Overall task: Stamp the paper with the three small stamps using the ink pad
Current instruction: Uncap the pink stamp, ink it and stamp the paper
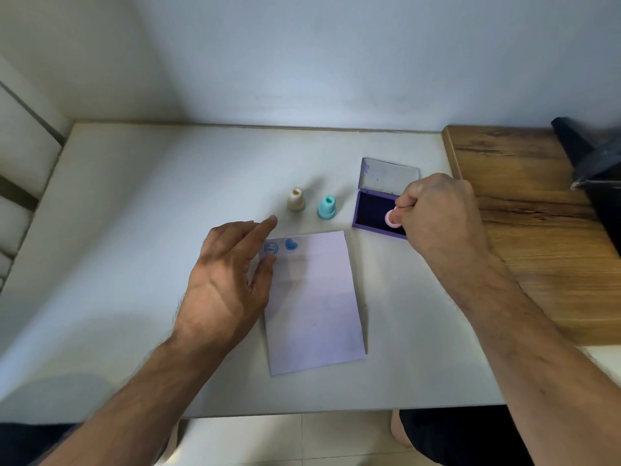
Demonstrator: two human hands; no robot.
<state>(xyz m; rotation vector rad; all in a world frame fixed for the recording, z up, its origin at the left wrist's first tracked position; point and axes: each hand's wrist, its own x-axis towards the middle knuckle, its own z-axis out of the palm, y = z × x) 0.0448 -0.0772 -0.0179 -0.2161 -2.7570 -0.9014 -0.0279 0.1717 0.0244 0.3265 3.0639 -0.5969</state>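
Reading from left to right, we are resting our left hand point(232, 280) on the left edge of the paper point(314, 304), its fingers point(265, 225) straight and loosely spread, holding nothing and steadying the sheet on the white desk point(134, 230). Near the top left corner of the paper we are seeing two blue prints side by side: a round face print point(271, 248) just beside our thumb and a heart print point(291, 244) to its right. Beyond the top edge of the paper, a beige stamp point(296, 199) and a teal stamp point(327, 207) are standing upright on the desk, near each other and apart from the sheet. Farther right, the purple ink pad point(373, 210) is lying open with its lid point(389, 176) folded back, and we are pinching the pink stamp point(391, 219) in our right hand point(440, 213), fingers curled round it, its base down at the dark inked surface; whether it is actually touching we cannot tell. We are judging the task about two thirds done: two prints are on the sheet, and the third stamp is being inked but not yet pressed to the paper.
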